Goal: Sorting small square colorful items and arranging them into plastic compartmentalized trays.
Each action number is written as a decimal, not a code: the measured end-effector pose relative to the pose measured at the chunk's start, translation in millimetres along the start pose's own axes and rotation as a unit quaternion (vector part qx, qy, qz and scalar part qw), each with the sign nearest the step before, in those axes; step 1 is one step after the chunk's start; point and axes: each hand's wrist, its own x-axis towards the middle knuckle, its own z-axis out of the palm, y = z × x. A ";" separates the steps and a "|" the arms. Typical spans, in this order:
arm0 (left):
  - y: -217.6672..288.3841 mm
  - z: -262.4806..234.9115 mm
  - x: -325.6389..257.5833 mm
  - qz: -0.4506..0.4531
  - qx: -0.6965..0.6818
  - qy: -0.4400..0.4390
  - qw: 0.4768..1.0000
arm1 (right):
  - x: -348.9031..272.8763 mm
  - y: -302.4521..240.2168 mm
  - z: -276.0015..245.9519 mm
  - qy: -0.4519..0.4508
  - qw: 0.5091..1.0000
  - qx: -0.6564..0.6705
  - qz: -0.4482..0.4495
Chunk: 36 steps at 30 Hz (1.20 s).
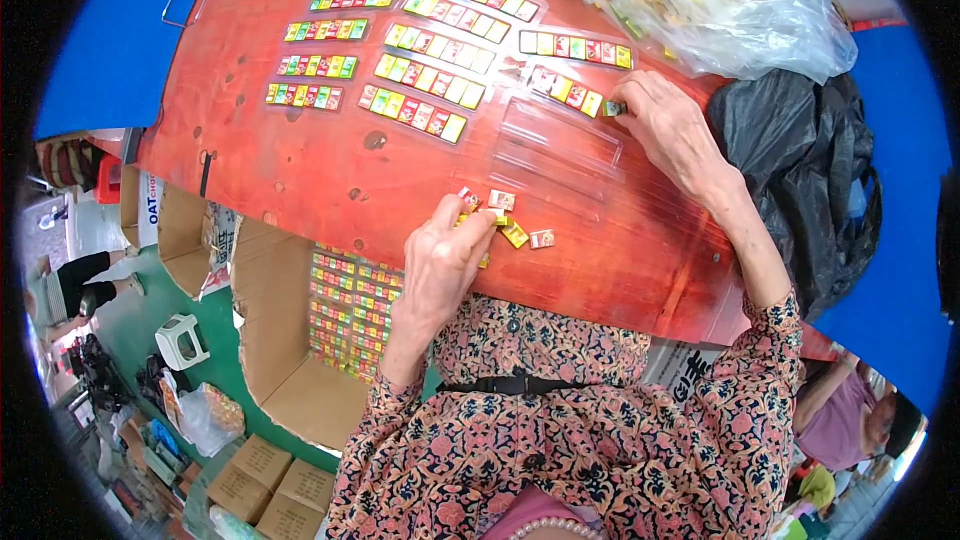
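Observation:
My right hand (670, 127) pinches a small dark green box (613, 109) at the right end of a clear plastic tray. Red, yellow and white small boxes (566, 89) lie in a row in that tray. Near the table's front edge, my left hand (443, 252) is closed, its fingertips at a small yellow box (497, 215) in a loose group. Beside those fingers lie a red-and-white box (502, 200), a yellow box (514, 234) and a white-and-red box (541, 239). Bare clear trays (560, 140) rest between my hands.
Several filled trays (412, 113) lie in columns on the red table (290, 160). A clear bag (770, 25) of colourful pieces stands at the far right, above a black plastic bag (800, 170). An open carton (275, 340) with packed trays (350, 305) sits below the table's left edge.

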 end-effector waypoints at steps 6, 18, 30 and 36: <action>-4.7 -3.8 -0.1 -0.127 -0.210 0.006 0.969 | 1.5 -28.6 -9.7 0.032 0.810 0.539 0.230; 14.8 -6.6 15.0 -0.271 -0.434 -0.032 0.859 | -3.0 -100.0 18.4 -0.084 0.765 0.613 0.178; 6.0 -0.3 93.6 -0.107 -0.164 -0.020 0.980 | -12.0 -34.8 6.9 0.101 0.883 0.366 0.277; -4.7 26.9 132.4 -0.123 -0.125 -0.088 0.980 | -19.7 -7.4 21.7 0.145 0.907 0.286 0.274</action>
